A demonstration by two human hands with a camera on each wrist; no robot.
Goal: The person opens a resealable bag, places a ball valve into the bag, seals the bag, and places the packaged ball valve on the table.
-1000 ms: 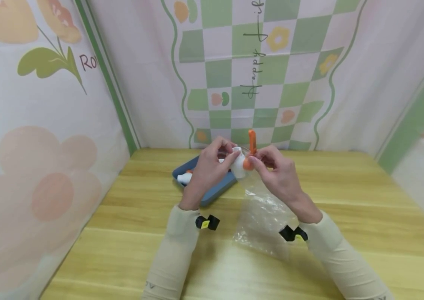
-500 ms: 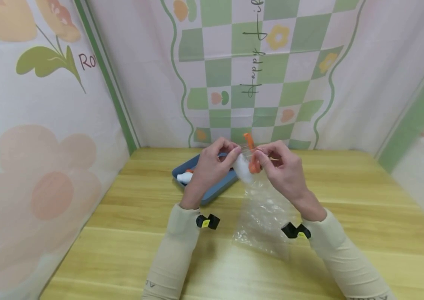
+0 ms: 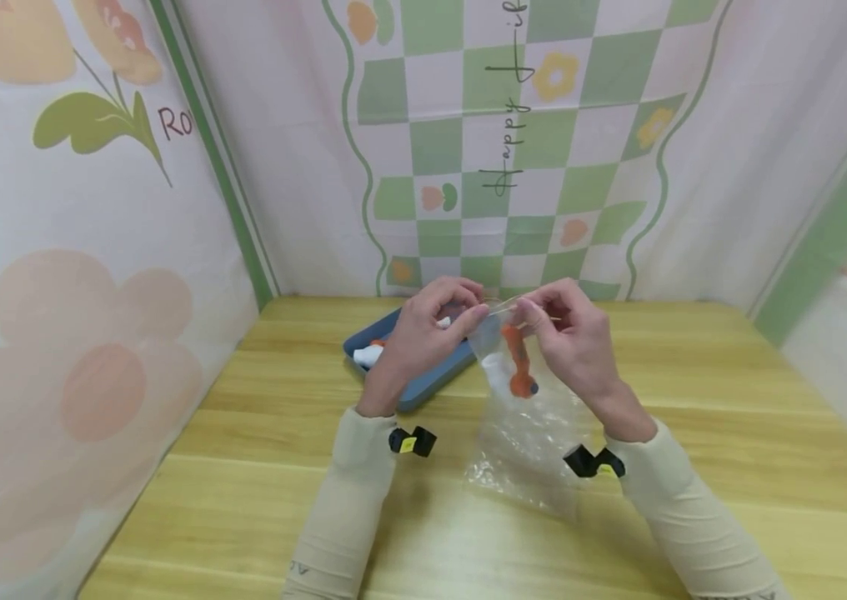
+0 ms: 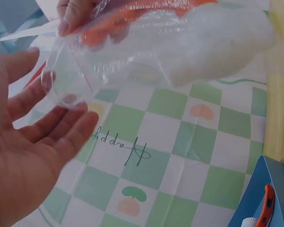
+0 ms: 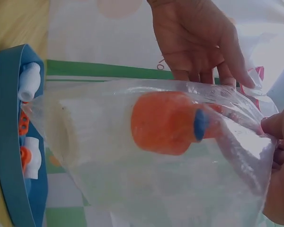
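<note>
A clear plastic bag (image 3: 524, 458) hangs between my hands, its mouth upward. My left hand (image 3: 427, 329) holds one side of the mouth between thumb and fingertips; in the left wrist view its fingers look loosely bent. My right hand (image 3: 569, 337) pinches the other side of the rim. Inside the bag is an orange plastic piece (image 3: 518, 362) with a long stem, a rounded end and a blue spot. A white, rounded plastic piece (image 4: 222, 45) lies beside it in the bag, blurred by the film.
A blue tray (image 3: 434, 385) stands on the wooden table (image 3: 243, 500) behind my left hand. It holds white bottle-shaped pieces (image 5: 30, 81) and an orange piece with holes (image 5: 23, 123). A green-and-white checked cloth (image 3: 536, 150) hangs behind the table.
The white piece and the orange piece, held at the bag's mouth before, have dropped down into the bag. The right hand has let go of the orange piece and moved slightly right.
</note>
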